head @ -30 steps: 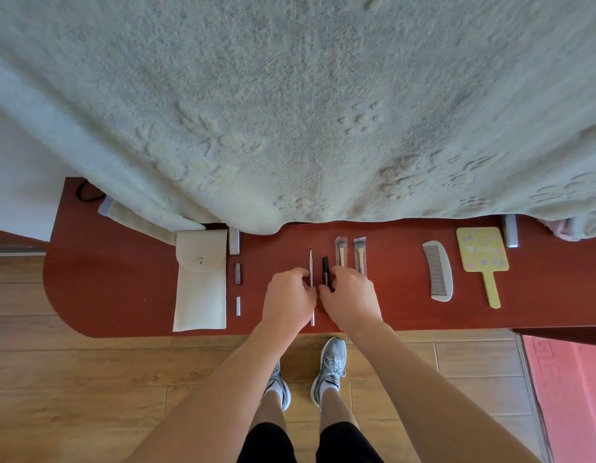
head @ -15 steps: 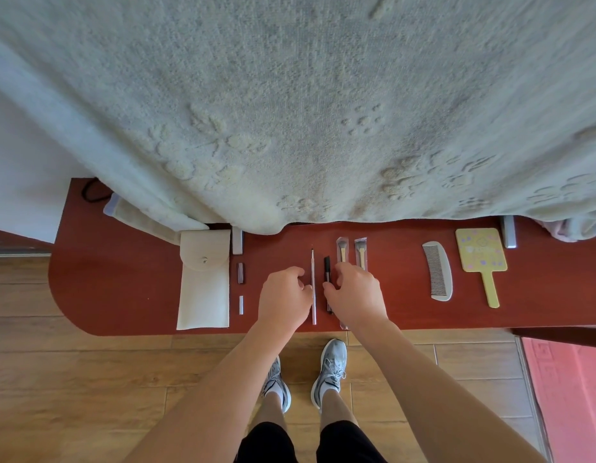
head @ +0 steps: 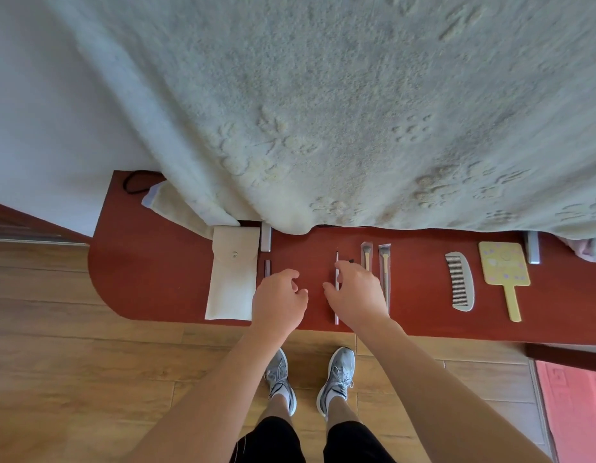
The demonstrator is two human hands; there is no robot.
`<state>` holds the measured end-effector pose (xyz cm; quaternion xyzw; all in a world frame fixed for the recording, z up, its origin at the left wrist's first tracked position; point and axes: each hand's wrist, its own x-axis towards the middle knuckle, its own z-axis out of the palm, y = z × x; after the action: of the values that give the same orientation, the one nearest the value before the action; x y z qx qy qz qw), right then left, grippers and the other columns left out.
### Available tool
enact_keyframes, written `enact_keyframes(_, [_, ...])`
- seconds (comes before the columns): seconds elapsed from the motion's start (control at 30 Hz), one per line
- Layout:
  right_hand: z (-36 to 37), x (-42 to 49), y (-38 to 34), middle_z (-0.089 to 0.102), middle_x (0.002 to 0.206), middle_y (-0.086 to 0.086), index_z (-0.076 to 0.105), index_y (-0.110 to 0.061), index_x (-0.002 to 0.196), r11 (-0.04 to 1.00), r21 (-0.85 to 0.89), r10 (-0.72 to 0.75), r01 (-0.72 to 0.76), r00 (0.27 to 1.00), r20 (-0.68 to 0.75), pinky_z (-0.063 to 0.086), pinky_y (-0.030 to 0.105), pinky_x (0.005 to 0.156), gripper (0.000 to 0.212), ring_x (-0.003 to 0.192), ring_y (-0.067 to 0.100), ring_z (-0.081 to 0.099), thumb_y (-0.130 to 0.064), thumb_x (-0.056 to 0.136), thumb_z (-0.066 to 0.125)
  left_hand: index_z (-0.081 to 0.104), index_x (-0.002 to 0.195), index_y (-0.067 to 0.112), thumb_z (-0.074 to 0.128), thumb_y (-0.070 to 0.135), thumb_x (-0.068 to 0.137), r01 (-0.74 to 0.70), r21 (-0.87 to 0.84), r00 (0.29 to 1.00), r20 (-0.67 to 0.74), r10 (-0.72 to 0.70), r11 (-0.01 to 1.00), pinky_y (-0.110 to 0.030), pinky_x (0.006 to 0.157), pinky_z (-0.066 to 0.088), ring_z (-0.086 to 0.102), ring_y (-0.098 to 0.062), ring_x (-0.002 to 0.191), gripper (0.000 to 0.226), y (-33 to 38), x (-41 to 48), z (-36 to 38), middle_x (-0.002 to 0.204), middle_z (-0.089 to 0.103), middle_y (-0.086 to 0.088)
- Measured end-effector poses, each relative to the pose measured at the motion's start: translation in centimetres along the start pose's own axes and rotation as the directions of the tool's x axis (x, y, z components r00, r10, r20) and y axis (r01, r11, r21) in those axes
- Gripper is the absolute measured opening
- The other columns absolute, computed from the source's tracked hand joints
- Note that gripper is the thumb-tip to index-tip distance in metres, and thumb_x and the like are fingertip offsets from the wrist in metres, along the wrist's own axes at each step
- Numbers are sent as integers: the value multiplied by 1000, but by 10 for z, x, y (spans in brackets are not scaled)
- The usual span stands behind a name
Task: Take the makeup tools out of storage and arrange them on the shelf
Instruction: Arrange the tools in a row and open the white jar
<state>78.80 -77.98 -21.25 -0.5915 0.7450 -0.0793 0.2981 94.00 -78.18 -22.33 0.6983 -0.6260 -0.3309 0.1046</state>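
Laying out looks nearly done, by my judgement. On the red-brown wooden shelf point(head: 156, 279) lie, in a row: cream fabric snap pouch point(head: 233, 282), thin silver stick tool point(head: 336, 315), two clear-sleeved gold-handled brushes point(head: 384, 262), grey plastic comb point(head: 460, 285), yellow paddle-shaped hand mirror point(head: 503, 267). Left hand point(head: 278, 302) hovers beside the pouch, fingers loosely curled, empty. Right hand point(head: 355, 295) covers the stick tool and a black pencil point(head: 351, 261); pinch or mere touch, cannot tell. Left to do: spacing. Pouch contents unseen.

A red-brown shelf point(head: 156, 262) runs under the left hand point(head: 279, 300) and right hand point(head: 356, 294). Beyond them a pale fleece blanket point(head: 323, 111) hangs over its far edge. Wood-plank floor point(head: 56, 379) lies nearer than the hands. A white wall point(head: 39, 128) stands far left of them, a pink mat point(head: 577, 412) far right.
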Motion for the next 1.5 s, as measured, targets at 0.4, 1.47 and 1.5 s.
enact_keyframes(0.4, [29,15,-50,60,119,-1,50,-21,137,986,-21,-164,167,981,103,53,31,86,49,101,16,60,-34,91,62,57,132,29,67,37,89,-20,70,997,70,16,997,-19,79,43,53,-3,90,46,-52,2,-45,106,57,14])
enact_keyframes(1.47, [58,50,-74,50,126,-3,45,-26,141,953,-119,-240,280,932,273,49,33,89,56,111,21,56,-34,89,63,61,125,24,74,37,84,-352,237,930,197,310,906,-24,91,43,49,-13,106,45,-80,11,-51,115,53,6])
enact_keyframes(1.5, [58,51,-74,51,126,-3,45,-26,141,953,-116,-240,279,932,271,49,33,89,55,111,21,57,-34,89,63,62,125,25,74,37,84,-351,237,931,196,309,906,-24,91,43,49,-13,106,45,-80,11,-51,115,53,7])
